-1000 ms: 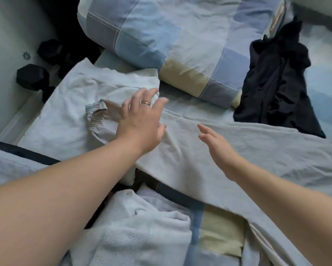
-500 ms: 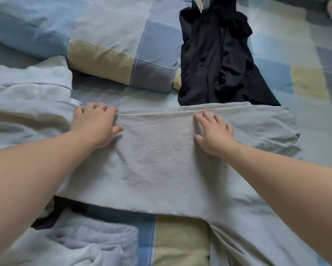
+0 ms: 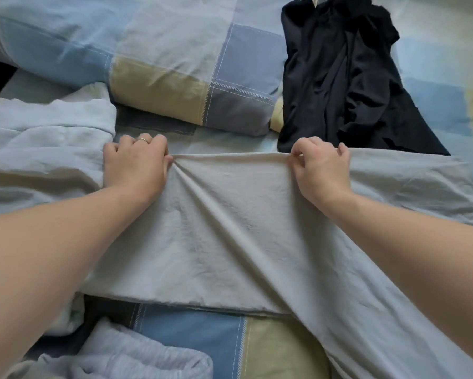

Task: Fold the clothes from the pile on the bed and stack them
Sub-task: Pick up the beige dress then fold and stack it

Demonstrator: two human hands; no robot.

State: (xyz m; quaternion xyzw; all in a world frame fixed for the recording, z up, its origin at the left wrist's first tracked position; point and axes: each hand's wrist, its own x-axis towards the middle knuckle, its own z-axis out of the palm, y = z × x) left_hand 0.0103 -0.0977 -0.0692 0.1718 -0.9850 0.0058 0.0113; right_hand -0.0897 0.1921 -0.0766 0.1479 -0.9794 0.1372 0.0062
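The far edge of the grey garment (image 3: pixel 229 214) is pinched by both hands — left hand (image 3: pixel 137 165), right hand (image 3: pixel 321 170) — fingers curled; its length runs left–right.

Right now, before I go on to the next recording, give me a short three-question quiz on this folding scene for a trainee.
1. True or false: the left hand and the right hand both pinch the far edge of the grey garment.
2. Where does the black garment lie? A) under the left hand; B) beyond the right hand, beside the pillow; C) on top of the pale clothes at the near edge.
3. Fill in: the ring is worn on the ___ hand.

Key: 1 true; 2 B; 3 left.
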